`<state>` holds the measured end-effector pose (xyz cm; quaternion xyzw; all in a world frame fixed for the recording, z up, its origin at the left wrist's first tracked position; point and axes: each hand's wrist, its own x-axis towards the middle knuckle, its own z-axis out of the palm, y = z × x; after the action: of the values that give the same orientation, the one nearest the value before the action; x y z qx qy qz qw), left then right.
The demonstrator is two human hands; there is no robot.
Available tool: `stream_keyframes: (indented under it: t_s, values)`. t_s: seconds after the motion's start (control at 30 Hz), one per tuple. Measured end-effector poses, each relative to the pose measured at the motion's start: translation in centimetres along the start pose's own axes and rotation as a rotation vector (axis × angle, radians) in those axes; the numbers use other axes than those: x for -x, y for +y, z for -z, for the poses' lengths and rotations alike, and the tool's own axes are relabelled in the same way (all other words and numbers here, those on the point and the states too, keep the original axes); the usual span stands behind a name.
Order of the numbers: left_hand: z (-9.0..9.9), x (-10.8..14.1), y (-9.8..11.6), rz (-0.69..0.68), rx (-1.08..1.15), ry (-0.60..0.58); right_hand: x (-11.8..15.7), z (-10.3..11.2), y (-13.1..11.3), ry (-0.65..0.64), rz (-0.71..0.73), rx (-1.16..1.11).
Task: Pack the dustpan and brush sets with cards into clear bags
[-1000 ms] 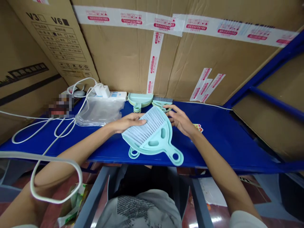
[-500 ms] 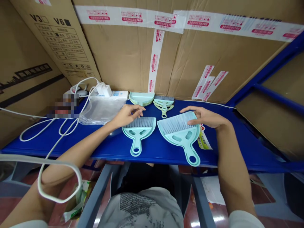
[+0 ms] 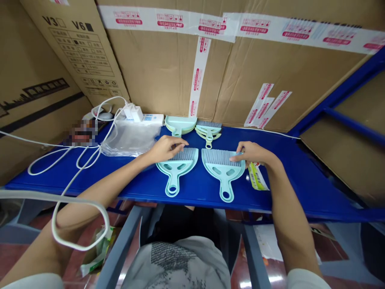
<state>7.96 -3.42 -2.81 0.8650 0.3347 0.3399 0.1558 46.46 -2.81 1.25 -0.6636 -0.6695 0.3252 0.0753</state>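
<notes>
A mint-green dustpan (image 3: 195, 157) with a grey-bristled hand brush (image 3: 173, 167) nested in it lies left of centre. My left hand (image 3: 168, 148) is over its upper left corner, fingers stretched out and apart from the thumb; whether they touch the bristles is unclear. Beside it, a second mint dustpan (image 3: 242, 170) carries a matching hand brush (image 3: 223, 169). My right hand (image 3: 251, 154) grips that dustpan at its upper right edge, thumb over the bristles and the other fingers partly hidden behind. Both handles point toward me.
Stacked dustpans (image 3: 180, 122) and stacked brushes (image 3: 208, 130) stand at the back. Clear plastic bags (image 3: 129, 138), a power strip (image 3: 153, 119) and white cables (image 3: 80, 172) occupy the left. A green-and-white printed card (image 3: 258, 176) lies right; cardboard (image 3: 162, 72) walls the back.
My right hand has moved left and brought the right-hand dustpan and brush down flatter, with the handle now straighter. My left hand has shifted slightly right.
</notes>
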Motion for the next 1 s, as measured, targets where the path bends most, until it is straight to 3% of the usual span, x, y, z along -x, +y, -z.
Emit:
stream_keyframes:
  t_s: [0.17,0.23,0.3,0.4,0.47,0.5,0.6,0.7,0.8,1.0]
  values:
    - [0.2,0.0,0.2,0.0,-0.026,0.014,0.0,-0.4,-0.5,-0.09,-0.039,0.1]
    - [0.2,0.0,0.2,-0.003,-0.033,0.02,-0.1,-0.3,-0.6,-0.065,-0.038,0.164]
    - [0.1,0.0,0.0,-0.002,-0.04,0.029,-0.1,-0.3,-0.9,0.058,-0.007,0.275]
    - [0.0,0.1,-0.3,0.004,-0.045,0.038,0.0,-1.0,-1.9,0.387,0.088,0.415]
    - [-0.1,0.1,-0.5,0.013,-0.05,0.052,0.4,-2.2,-3.1,0.545,0.26,0.402]
    - [-0.1,0.0,-0.5,0.019,-0.053,0.061,0.8,-3.0,-3.8,0.559,0.403,0.366]
    - [-0.1,0.0,-0.6,0.037,-0.07,0.089,2.2,-5.8,-6.4,0.384,0.925,0.274]
    - [-0.1,0.0,-0.7,0.037,-0.093,0.119,3.7,-9.0,-8.9,0.194,1.235,0.43]
    - [-0.1,0.0,-0.9,0.032,-0.102,0.142,4.3,-12.1,-11.0,0.136,1.312,0.72]
    - [-0.1,0.1,-0.9,0.011,-0.139,0.154,3.3,-15.4,-12.2,0.379,1.353,1.088]
